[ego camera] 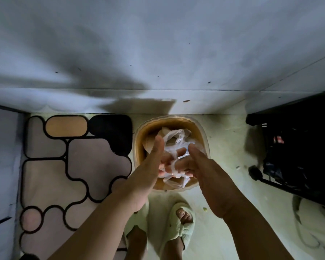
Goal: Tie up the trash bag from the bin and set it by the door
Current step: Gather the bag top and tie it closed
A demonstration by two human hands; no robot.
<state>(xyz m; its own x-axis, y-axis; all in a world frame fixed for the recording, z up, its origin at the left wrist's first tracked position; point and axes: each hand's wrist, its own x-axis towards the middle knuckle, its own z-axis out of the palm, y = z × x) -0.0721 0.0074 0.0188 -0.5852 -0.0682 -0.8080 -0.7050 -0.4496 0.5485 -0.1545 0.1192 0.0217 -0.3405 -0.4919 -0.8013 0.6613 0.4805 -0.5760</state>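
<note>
Clear plastic of the trash bag (176, 145) bunches above the bin (139, 145), and your left hand (150, 166) and right hand (201, 166) clamp its twisted handles together, presumably for knotting.

The round plastic bin (139, 147) has a tan, brownish inner wall under a clear rim. The thin crinkled plastic trash bag (174, 145) in it is translucent white with pale glints. The soft floor rug (51, 177) beside the bin bears rounded patches outlined in black: most are pinkish grey, one is orange-tan, one solid black, and a small circle is pink. The open-toed padded slippers (178, 228) are pale green. The smooth floor (225, 147) is a pale greenish white. The wall (158, 44) is grey-white with small dark specks. The wheeled wire rack (296, 151) at right is black.
</note>
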